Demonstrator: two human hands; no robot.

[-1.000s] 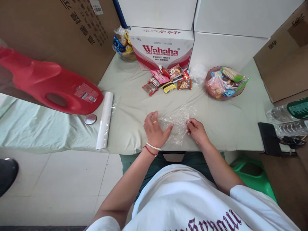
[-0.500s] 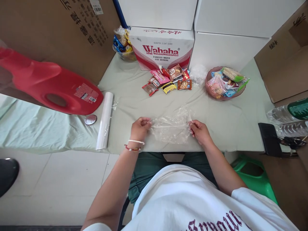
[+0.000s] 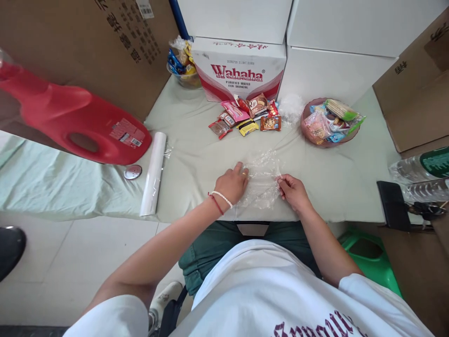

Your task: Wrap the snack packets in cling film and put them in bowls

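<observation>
A clear plastic bag (image 3: pixel 261 180), thin and crinkled, lies spread on the table in front of me. My right hand (image 3: pixel 293 191) pinches its right edge between thumb and fingers. Palm down, my left hand (image 3: pixel 232 183) rests at the bag's left part, fingers laid forward against the film; whether any fingertips are inside the bag I cannot tell. A roll of plastic bags (image 3: pixel 153 173) lies left of my left hand, with a loose clear end at its upper right.
Several wrapped snacks (image 3: pixel 247 128) lie piled before a Wahaha box (image 3: pixel 242 70). A pink bowl (image 3: pixel 328 142) of snacks stands right, another bowl (image 3: pixel 189 80) back left. A red jug (image 3: pixel 87 126), a round tin-like disc (image 3: pixel 133 172), a black phone-like object (image 3: pixel 393 203) and bottles (image 3: pixel 417 171) flank the table.
My left hand has moved right from the bag's left edge onto the film and turned palm down. My right hand keeps its pinch in nearly the same place.
</observation>
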